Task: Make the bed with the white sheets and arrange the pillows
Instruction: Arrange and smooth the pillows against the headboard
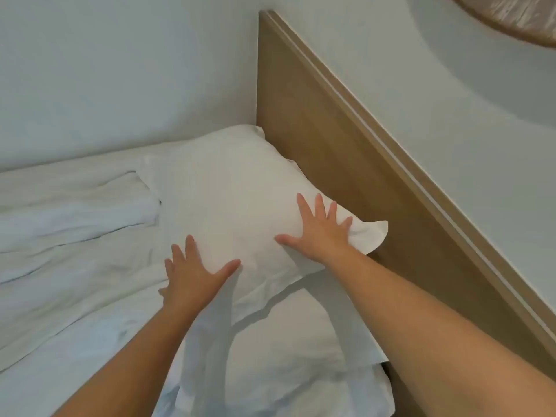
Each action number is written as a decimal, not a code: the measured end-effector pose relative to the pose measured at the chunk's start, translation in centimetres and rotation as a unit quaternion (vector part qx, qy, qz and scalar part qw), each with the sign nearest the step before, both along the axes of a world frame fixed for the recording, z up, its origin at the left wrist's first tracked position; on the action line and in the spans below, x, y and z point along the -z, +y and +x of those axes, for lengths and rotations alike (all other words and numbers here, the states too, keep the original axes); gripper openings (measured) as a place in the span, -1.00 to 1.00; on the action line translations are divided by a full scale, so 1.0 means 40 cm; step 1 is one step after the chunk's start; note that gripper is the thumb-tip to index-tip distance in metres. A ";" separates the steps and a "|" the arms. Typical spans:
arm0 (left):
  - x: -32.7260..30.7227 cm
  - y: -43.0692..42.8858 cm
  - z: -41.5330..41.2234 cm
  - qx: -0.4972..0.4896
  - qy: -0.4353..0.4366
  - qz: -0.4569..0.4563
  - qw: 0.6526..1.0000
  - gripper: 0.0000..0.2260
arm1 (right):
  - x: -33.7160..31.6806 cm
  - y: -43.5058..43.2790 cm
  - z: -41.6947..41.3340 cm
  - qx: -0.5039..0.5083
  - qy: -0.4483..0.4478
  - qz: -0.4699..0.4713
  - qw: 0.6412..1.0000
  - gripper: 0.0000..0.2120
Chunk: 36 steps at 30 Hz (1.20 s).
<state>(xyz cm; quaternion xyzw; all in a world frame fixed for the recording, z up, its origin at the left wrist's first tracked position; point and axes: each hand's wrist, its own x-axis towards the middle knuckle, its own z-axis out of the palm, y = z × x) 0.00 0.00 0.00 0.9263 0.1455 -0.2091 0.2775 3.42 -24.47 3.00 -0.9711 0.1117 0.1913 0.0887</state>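
A white pillow (228, 188) lies against the wooden headboard (346, 152) in the far corner of the bed. My left hand (192, 275) rests flat on its near edge with fingers spread. On the pillow's right end, close to the headboard, my right hand (319, 230) presses down flat, also with spread fingers. A second white pillow (288, 335) lies nearer to me, partly under the first one and under my arms. White sheets (69, 236) cover the mattress on the left, bunched into folds and wrinkles.
Pale walls (120, 70) enclose the bed on the far side and behind the headboard. A woven round object (517, 16) hangs on the wall at the top right. A dark gap (388, 368) shows between the near pillow and the headboard.
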 end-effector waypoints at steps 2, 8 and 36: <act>0.039 0.000 0.016 -0.003 0.018 -0.014 1.000 0.18 | 0.024 -0.013 0.030 0.003 0.023 0.003 1.000 0.08; 0.148 -0.034 0.018 -0.037 0.001 -0.014 0.999 -0.11 | 0.136 -0.030 0.031 0.031 -0.042 0.037 0.998 0.00; -0.335 0.347 -0.446 0.351 -0.013 0.093 0.932 -0.59 | -0.302 0.332 -0.747 0.204 -0.091 0.153 0.962 -0.55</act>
